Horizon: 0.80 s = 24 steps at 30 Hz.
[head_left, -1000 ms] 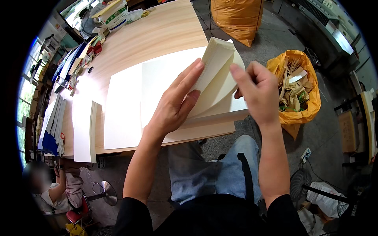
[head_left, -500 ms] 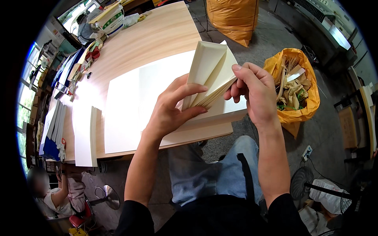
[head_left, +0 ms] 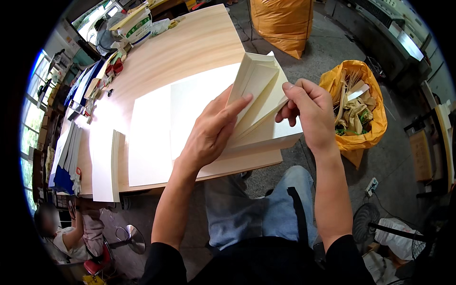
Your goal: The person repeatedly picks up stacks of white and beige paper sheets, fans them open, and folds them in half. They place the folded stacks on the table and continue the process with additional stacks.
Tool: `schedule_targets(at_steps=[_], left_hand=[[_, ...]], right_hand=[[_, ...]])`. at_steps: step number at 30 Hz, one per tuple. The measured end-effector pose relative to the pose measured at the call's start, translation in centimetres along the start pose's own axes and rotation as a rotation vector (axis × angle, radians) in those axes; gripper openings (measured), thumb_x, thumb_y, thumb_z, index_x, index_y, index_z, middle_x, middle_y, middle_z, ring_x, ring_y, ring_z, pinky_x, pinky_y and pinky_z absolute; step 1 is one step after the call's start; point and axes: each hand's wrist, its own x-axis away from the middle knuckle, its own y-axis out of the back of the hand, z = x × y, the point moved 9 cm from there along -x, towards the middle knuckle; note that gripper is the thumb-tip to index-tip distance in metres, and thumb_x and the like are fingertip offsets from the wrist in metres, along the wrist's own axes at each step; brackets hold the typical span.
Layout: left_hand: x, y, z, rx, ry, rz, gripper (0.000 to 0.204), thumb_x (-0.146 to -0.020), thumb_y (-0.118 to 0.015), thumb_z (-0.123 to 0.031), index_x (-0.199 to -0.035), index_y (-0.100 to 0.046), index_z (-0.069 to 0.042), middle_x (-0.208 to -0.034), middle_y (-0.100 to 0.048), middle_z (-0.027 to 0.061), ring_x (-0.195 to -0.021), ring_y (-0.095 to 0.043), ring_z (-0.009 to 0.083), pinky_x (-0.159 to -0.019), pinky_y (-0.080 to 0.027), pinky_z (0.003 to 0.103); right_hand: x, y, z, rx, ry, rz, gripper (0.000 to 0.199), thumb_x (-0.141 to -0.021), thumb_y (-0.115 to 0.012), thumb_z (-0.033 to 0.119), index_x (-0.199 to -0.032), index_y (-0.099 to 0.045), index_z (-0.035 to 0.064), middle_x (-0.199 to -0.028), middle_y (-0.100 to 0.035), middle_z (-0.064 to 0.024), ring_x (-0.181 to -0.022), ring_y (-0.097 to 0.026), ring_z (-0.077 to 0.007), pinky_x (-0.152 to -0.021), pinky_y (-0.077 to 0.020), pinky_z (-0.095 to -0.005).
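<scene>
Grey floor [head_left: 332,52], pale wooden table [head_left: 194,42], bright windows [head_left: 29,137] at left.

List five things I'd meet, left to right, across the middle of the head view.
Narrow white stack → left hand → folded paper → right hand → orange bag of scraps.

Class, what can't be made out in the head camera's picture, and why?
All in the head view:
Left hand's palm: hidden behind the back of that hand.
Depths of the open orange bag: covered by the scraps on top.
Far orange bag's top: cut off by the upper edge.
Seated person's head: blurred.
</scene>
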Motion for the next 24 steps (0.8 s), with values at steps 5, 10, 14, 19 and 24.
schedule_targets(at_steps=[5, 10, 14, 19, 24], left_hand=[[0.0, -0.5, 0.3, 0.022, 0.038, 0.093, 0.038, -0.080, -0.070, 0.001, -0.115, -0.067, -0.013, -0.142, -0.054, 0.0156, -0.126, -0.054, 0.0359, -0.102, -0.048, 0.044], [0.0, -0.3, 0.2, -0.048, -0.026, 0.049, 0.053, -0.066, -0.086, -0.002, -0.114, -0.067, -0.010, -0.124, -0.062, 0.0137, -0.116, -0.061, 0.0311, -0.094, -0.050, 0.038], [0.0, -0.3, 1.1, 0.046, 0.077, 0.057, 0.052, -0.067, -0.087, -0.004, -0.114, -0.068, -0.015, -0.130, -0.062, 0.0110, -0.120, -0.059, 0.0317, -0.097, -0.051, 0.042], [0.2, -0.1, 1.0, 0.047, 0.075, 0.056, 0.052, -0.071, -0.084, -0.005, -0.119, -0.068, -0.015, -0.130, -0.062, 0.0118, -0.120, -0.060, 0.0313, -0.098, -0.051, 0.040], [0.1, -0.3, 0.3, -0.032, 0.011, 0.047, 0.052, -0.082, -0.069, 0.001, -0.130, -0.065, -0.021, -0.138, -0.057, 0.0149, -0.116, -0.061, 0.0335, -0.098, -0.051, 0.042]], right_hand=[[0.1, -0.4, -0.4, -0.225, -0.067, 0.038, 0.030, -0.098, -0.060, 0.023, -0.071, -0.055, 0.0109, -0.062, -0.061, -0.0010, -0.058, -0.068, -0.0125, -0.046, -0.0410, -0.0189], [0.0, -0.5, -0.3, -0.211, -0.047, 0.053, 0.031, -0.099, -0.059, 0.024, -0.071, -0.055, 0.0108, -0.061, -0.061, -0.0009, -0.059, -0.068, -0.0127, -0.047, -0.0417, -0.0190], [0.0, -0.2, -0.3, -0.178, -0.042, 0.050, 0.033, -0.100, -0.059, 0.027, -0.071, -0.054, 0.0099, -0.059, -0.059, -0.0013, -0.058, -0.066, -0.0111, -0.048, -0.0419, -0.0202], [2.1, 4.5, -1.2, 0.525, -0.097, -0.100, 0.051, -0.100, -0.055, 0.043, -0.072, -0.060, 0.0004, -0.064, -0.063, -0.0126, -0.063, -0.064, -0.0239, -0.058, -0.0453, -0.0346], [3.3, 4.3, -2.4, 1.065, -0.093, 0.086, 0.049, -0.096, -0.059, 0.042, -0.079, -0.062, -0.0031, -0.070, -0.063, -0.0232, -0.068, -0.063, -0.0420, -0.064, -0.0481, -0.0477]])
